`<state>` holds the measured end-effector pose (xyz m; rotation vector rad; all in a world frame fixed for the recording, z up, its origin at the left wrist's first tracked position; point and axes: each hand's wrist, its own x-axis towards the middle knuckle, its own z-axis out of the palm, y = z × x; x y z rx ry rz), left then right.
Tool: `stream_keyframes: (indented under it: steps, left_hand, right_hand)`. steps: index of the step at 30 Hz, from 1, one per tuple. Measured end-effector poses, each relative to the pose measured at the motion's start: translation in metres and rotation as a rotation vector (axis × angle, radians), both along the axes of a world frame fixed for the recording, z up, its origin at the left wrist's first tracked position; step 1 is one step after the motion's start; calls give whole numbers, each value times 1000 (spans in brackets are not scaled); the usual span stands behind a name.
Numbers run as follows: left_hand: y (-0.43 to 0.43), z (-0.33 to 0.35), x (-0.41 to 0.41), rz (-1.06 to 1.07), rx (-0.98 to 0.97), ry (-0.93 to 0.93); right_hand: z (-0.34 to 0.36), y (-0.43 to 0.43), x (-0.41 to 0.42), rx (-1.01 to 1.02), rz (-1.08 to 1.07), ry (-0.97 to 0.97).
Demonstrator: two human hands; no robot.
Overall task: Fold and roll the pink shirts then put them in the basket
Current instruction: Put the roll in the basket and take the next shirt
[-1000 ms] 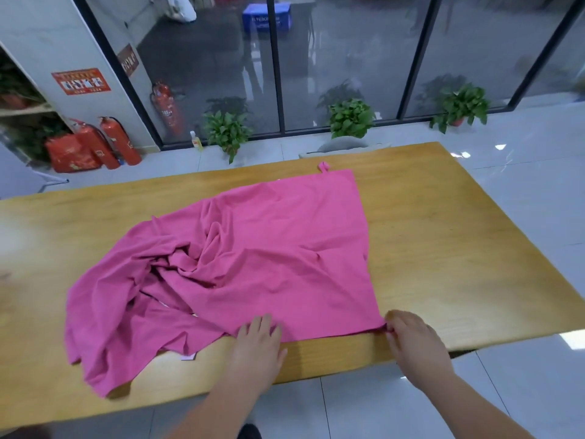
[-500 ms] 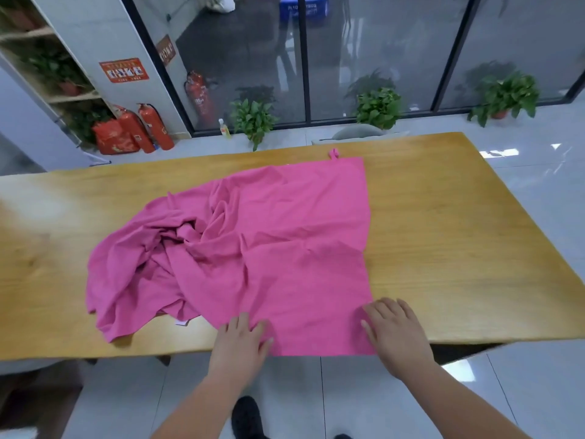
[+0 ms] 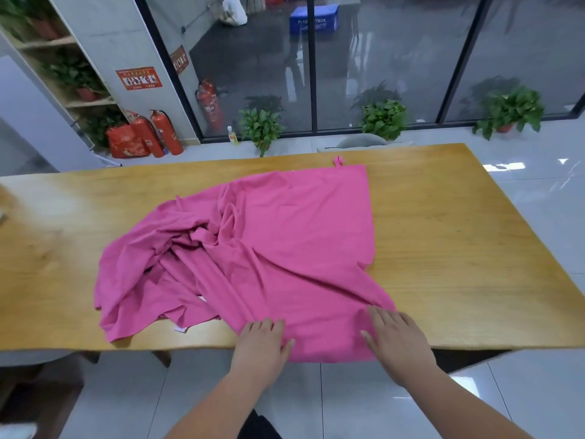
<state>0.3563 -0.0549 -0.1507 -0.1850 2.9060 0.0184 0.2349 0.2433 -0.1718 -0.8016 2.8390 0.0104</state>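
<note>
A pink shirt (image 3: 285, 248) lies spread on the wooden table (image 3: 459, 248), smooth on its right half and bunched in folds on the left. Its near edge hangs slightly over the table's front edge. My left hand (image 3: 261, 343) rests flat on the shirt's near edge, fingers spread. My right hand (image 3: 395, 337) lies palm down on the near right corner of the shirt, fingers apart. No basket is in view.
A grey chair back (image 3: 361, 142) shows behind the table's far edge. Potted plants (image 3: 384, 118) line the glass wall beyond. Red fire extinguishers (image 3: 158, 131) stand at the back left. Tiled floor lies below the table's front edge.
The shirt's near edge has been drawn toward me and now overhangs the table front. My right hand moved from the corner's outer side onto the cloth. The camera shifted left and nearer.
</note>
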Motion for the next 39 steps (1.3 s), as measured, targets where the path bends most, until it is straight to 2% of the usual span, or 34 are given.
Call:
stream_keyframes:
  steps: [3,6,9,11,14,19,21,23,24,26,29,32,36,39]
  left_hand:
    - [-6,14,-13,-55,49,3]
    - [-20,19,-34,-89,91,41]
    - [-40,15,-59,-31,147,133]
    - [-58,9,-77,-1,144,176]
    - [-89,1,-107,35,127,212]
    - [-142,-5,-163,120,113,272]
    - [-162,-6,-191,136,123,303]
    - [-183,-8,-218,134,120,325]
    - [-194,-10,-231,132,117,322]
    - [-218,-16,-253,149,98,293]
    - [-253,-24,-284,270,92,266]
    - [-271,-32,-309,349,128,192]
    - [-281,-49,-330,300,121,46]
    - [-297,-51,-353,312,96,-6]
  right_hand:
    - [9,-18,-8,29,-84,70]
    - [20,-40,-33,-87,-148,101]
    - [30,-64,-70,-149,-61,61]
    - [31,-79,-93,-113,-2,-65]
    - [28,-87,-121,3,-120,-227]
    - [38,-118,-182,132,-376,-49]
    - [36,-135,-209,132,-351,-17]
    - [24,-147,-226,103,-233,-112]
    - [17,-150,-233,94,-223,-185]
    - [9,-153,-247,65,-361,-242]
    - [13,-164,-272,37,-521,-71]
    - [13,-173,-303,-6,-481,70]
    - [-18,-169,-329,90,-403,-74]
    - [-35,-173,-342,66,-452,-50]
